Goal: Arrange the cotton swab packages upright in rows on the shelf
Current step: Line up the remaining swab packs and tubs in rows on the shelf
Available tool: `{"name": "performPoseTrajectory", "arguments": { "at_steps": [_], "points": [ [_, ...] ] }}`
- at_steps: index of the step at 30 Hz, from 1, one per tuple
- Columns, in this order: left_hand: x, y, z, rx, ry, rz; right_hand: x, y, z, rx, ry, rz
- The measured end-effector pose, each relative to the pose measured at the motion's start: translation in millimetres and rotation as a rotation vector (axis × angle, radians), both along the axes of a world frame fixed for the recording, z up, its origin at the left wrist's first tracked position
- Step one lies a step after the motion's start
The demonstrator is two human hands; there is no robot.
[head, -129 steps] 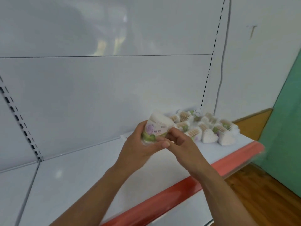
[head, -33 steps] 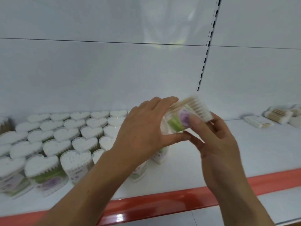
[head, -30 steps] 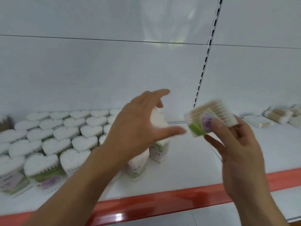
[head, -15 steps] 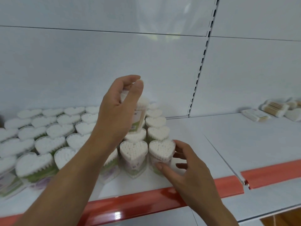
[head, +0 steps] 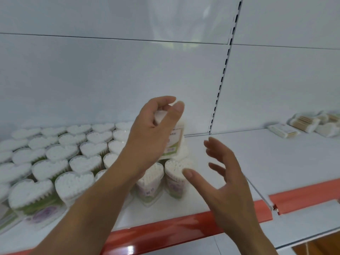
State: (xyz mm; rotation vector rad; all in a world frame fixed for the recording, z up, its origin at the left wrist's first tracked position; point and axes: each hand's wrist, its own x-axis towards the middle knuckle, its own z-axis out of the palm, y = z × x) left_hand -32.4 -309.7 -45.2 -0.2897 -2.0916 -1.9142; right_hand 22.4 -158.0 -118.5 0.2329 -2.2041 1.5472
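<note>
Head view: the left hand [head: 152,138] pinches one cotton swab package [head: 173,138] over the end of the standing rows [head: 92,150].

The package hangs tilted between thumb and fingers, probably to go down upright in the gap just under the grip. The right hand [head: 225,183], lower and to the right of the grip, is loose with spread fingers and holds nothing. Loose packages [head: 303,124] lie far right on the shelf [head: 257,162].
</note>
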Motion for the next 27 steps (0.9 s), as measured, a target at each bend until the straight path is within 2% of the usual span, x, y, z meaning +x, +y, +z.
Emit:
{"name": "performPoseTrajectory", "arguments": {
  "at_steps": [4,10,12,15,17,19,22,27],
  "points": [
    [-1.3,27.1,-1.2,-0.006,-0.026,-0.072,-16.9,-3.1,24.3,0.044,0.01,0.006],
    [-8.6,48.6,1.2,-0.12,0.027,-0.101,-38.6,5.0,34.9,0.042,0.059,-0.084],
    [-16.9,43.3,0.2,-0.268,0.071,-0.087,-47.7,14.2,32.8,-0.028,0.024,-0.07],
    [-37.2,25.7,-6.9,-0.652,0.122,0.04,-70.3,29.6,25.8,-0.151,-0.068,-0.061],
    [-50.3,14.5,-15.0,-0.903,0.051,0.069,-88.2,36.8,22.2,-0.17,-0.136,-0.054],
    [-58.2,9.4,-22.4,-1.068,-0.043,0.03,-106.3,38.5,19.8,-0.172,-0.189,-0.026],
    [-64.0,7.9,-31.1,-1.173,-0.115,0.0,-133.5,34.7,12.7,-0.055,-0.233,-0.014],
    [-64.9,6.2,-38.5,-1.223,-0.079,0.029,-163.7,24.4,-9.9,0.159,-0.289,-0.039]
  ]
}}
